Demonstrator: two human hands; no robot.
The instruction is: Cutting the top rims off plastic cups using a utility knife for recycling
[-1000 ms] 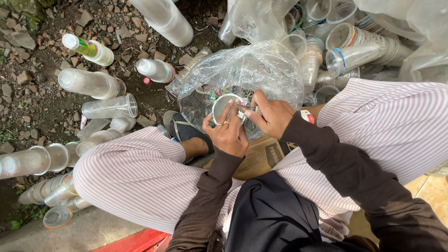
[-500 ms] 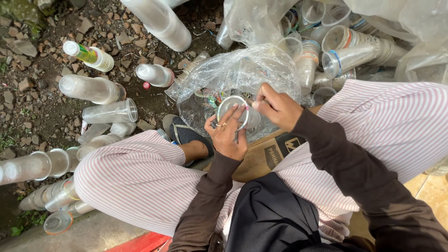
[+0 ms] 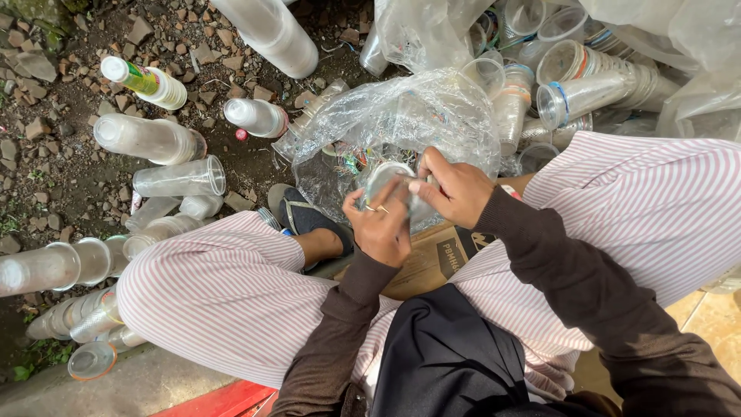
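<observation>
My left hand (image 3: pixel 382 225) and my right hand (image 3: pixel 455 188) both grip one clear plastic cup (image 3: pixel 386 180), held between my knees. The left hand, with a ring on one finger, holds the cup from below. The right hand's fingers pinch at the cup's rim. Directly behind the cup lies a crumpled clear plastic bag (image 3: pixel 401 127) with coloured scraps inside. Both arms wear dark brown sleeves, and my legs are in pink striped trousers (image 3: pixel 216 293).
Stacks of clear plastic cups (image 3: pixel 147 139) lie on stony dirt at left, with more stacks (image 3: pixel 587 89) and bags at top right. A bottle with a green label (image 3: pixel 147 81) lies upper left. My sandalled foot (image 3: pixel 309 224) rests beside a cardboard piece (image 3: pixel 432 262).
Both hands with the cup have shifted slightly lower and closer together. The right hand's fingers moved onto the cup's rim, which now hides most of its opening.
</observation>
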